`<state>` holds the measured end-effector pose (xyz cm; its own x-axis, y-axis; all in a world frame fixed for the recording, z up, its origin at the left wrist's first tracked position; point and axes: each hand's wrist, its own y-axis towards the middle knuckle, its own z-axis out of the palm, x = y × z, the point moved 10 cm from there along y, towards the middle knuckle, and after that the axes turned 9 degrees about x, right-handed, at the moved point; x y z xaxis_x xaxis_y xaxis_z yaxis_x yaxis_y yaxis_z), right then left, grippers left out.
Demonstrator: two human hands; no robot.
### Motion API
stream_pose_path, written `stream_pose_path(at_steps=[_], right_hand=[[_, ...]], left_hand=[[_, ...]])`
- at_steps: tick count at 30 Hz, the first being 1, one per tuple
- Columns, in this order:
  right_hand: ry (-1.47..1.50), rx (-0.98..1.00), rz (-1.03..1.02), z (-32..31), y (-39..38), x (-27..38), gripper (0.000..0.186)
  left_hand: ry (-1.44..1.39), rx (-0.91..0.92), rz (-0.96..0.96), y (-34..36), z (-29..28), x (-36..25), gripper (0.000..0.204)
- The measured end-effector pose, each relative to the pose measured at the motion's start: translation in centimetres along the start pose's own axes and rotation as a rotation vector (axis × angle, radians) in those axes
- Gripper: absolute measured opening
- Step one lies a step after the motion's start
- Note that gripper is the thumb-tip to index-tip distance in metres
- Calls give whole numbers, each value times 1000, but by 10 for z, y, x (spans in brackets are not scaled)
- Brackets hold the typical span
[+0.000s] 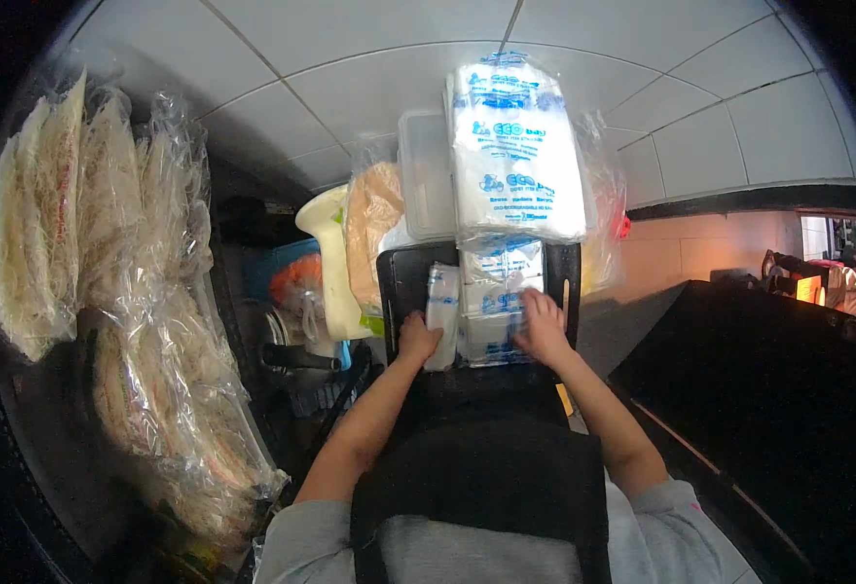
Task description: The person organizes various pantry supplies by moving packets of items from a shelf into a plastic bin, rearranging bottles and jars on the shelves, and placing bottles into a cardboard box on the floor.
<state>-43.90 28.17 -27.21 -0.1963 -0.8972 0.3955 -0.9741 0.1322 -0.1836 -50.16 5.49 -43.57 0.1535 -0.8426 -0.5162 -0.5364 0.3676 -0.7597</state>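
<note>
A black crate (398,275) in front of me holds white plastic bags with blue print. My left hand (418,339) is closed at the left side of a narrow folded pack of plastic bags (442,316), its thumb against the pack. My right hand (545,327) rests on the right edge of a wider stack of plastic bags (491,326), its fingers apart. The narrow pack stands just left of this stack. Some of the left fingers are hidden between the pack and the crate wall.
A tall bundle of plastic bags (517,156) rises behind the crate, beside a clear plastic container (426,175). Clear bags of dried noodle-like strands (145,273) fill the left side. A black handle (301,359) juts out at left, and a black surface (759,409) lies at right.
</note>
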Motion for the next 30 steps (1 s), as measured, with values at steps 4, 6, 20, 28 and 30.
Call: stream_pose_path(at_steps=[4,6,20,28,30], right_hand=[[-258,326,33,27,17,11,54],[-284,616,-32,54,10,9,51],[899,227,-86,-208,-5,26,32],[1448,-283,-84,-244,111,6,51],[1060,-450,30,-217,147,-31,54]], left_hand=[[28,-4,57,-6,-10,11,49],[-72,-115,53,-27,-25,-6,45],[-441,-331,959,-106,-231,-278,63],[123,-387,583,9,-186,-290,58],[97,-432,676,9,-195,-286,55]])
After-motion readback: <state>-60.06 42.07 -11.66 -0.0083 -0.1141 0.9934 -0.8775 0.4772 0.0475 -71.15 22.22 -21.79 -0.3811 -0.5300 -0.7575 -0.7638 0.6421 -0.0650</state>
